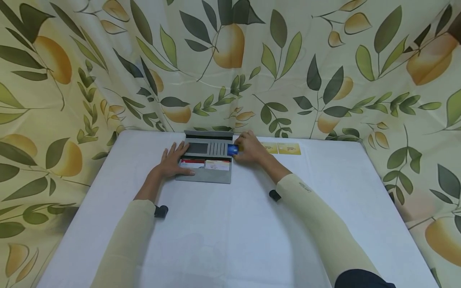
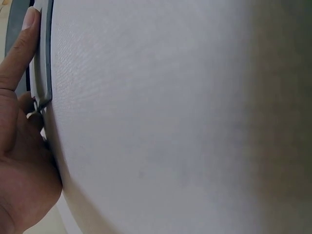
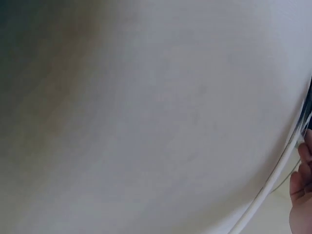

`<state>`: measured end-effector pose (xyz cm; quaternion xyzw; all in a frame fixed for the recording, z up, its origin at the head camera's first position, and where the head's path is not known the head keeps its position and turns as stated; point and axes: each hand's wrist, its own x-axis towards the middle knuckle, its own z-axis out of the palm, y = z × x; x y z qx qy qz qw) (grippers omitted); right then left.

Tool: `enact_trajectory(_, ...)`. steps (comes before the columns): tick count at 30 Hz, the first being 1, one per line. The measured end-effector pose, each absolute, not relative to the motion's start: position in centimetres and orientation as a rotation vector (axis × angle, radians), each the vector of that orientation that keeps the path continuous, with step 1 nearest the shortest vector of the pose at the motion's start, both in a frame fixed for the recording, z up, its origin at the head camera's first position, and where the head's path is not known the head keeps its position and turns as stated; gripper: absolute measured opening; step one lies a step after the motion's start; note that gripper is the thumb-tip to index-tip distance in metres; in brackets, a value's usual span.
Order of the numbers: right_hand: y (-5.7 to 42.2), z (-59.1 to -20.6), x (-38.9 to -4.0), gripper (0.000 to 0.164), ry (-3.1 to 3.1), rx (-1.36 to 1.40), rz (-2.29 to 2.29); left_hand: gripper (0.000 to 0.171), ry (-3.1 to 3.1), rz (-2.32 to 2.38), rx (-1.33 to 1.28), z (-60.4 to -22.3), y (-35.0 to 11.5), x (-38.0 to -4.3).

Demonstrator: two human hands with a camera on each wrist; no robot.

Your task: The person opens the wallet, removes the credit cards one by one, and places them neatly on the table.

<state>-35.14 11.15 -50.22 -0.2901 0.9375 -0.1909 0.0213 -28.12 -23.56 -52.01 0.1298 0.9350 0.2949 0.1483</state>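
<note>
From my remote seat I see a curtain [image 1: 277, 30] printed with leaves and fruit filling the far side; I count the clock from the grey case [image 1: 216, 176], twelve pointing away from the person. Below the curtain, a table [image 1: 234, 232] under white cloth runs widest toward six. Two beige sleeves [image 1: 320, 216] reach in, one from seven, one from five.

The case lies unfolded near the table's far edge, its flap at twelve, a dark window toward nine on its middle panel and ribs toward three. At its nine o'clock side I have the left hand [image 1: 174, 160], spread flat with fingers apart, pressing the edge and gripping nothing; my left wrist view shows the thumb along that edge. At three is the right hand [image 1: 250, 149], closed down to a pinch; my right wrist view catches only some fingers at its border.

Further out at three, two yellow cards [image 1: 289, 149] lie side by side, one partly behind the right hand. In the case's six o'clock pocket sit two pale cards [image 1: 217, 165]. Black clips [image 1: 161, 211] show at the cuffs, toward seven and four. Smallest to my eye is the blue card [image 1: 232, 150], held in the right fingertips at the case's three o'clock edge; I cannot tell how far in it sits.
</note>
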Motion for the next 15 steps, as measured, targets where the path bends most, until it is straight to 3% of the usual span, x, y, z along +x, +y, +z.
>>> enact_trajectory(15, 13.2, -50.1, -35.0, 0.053, 2.775, -0.791, -0.857, 0.121, 2.687, 0.843, 0.361, -52.0, -23.5, -28.1)
